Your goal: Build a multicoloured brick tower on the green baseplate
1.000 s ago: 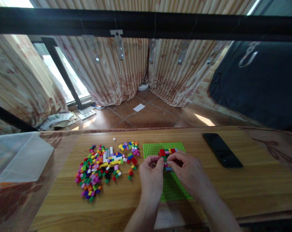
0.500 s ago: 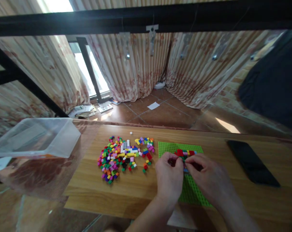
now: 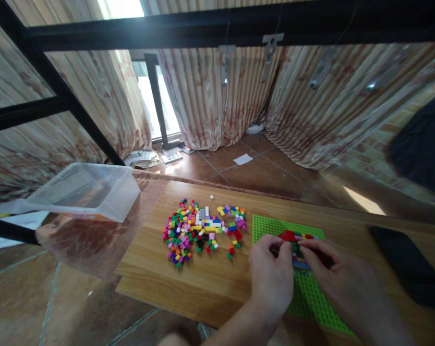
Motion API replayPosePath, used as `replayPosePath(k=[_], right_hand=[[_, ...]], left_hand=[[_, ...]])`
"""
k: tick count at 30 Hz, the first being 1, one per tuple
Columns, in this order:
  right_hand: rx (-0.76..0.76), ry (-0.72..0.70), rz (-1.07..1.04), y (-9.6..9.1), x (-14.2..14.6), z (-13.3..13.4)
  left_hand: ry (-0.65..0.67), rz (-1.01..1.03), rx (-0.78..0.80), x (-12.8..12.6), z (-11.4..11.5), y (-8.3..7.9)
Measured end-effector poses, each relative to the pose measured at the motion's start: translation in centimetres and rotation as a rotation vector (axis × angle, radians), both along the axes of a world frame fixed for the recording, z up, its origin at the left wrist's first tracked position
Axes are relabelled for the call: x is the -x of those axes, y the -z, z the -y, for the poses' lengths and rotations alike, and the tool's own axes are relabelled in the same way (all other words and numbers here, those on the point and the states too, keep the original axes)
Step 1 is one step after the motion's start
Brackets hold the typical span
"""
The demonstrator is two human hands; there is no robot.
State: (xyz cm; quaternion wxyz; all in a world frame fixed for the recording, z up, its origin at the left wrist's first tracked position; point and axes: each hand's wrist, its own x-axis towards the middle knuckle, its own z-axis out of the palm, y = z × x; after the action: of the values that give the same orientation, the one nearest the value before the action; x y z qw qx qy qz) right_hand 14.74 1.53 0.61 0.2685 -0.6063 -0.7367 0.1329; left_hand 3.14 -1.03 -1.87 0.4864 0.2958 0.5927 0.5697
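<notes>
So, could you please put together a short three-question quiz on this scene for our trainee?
1. True or false: the clear box is to the left of the loose bricks.
2. What colour is the single brick lying apart on the far side of the pile? A) red B) white C) blue
3. Fill in: the left hand and the right hand are both at the assembled bricks on the ____ board.

Key: 1. True. 2. B. 3. Green.
</notes>
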Motion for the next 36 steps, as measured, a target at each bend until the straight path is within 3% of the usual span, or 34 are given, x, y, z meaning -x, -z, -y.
replayPosePath(k=[5, 8, 14, 17, 27, 36], right_hand=[[-0.107, 0.044, -0.089, -1.7, 1.1, 1.1], [-0.133, -0.016, -0.174, -2.0, 2.6, 1.8], [-0.045, -0.271, -0.266, -0.5, 8.1, 3.6], [0.036, -0.339, -0.257, 0.8, 10.4, 4.1], [0.087, -0.065, -0.145, 3.8, 12.3, 2.7], [0.169, -0.010, -0.029, 4.3, 14.1, 1.8]], left_hand=[[-0.064, 0.160, -0.036, 1.1, 0.4, -1.4], [-0.139, 0.276, -0.036, 3.1, 0.4, -2.7], [-0.415, 0.489, -0.127, 8.3, 0.1, -3.8], [-0.449, 0.507, -0.132, 9.5, 0.1, -3.9], [-0.430, 0.428, -0.166, 10.3, 0.6, -4.1], [-0.375, 0.395, -0.182, 10.9, 1.0, -3.5]])
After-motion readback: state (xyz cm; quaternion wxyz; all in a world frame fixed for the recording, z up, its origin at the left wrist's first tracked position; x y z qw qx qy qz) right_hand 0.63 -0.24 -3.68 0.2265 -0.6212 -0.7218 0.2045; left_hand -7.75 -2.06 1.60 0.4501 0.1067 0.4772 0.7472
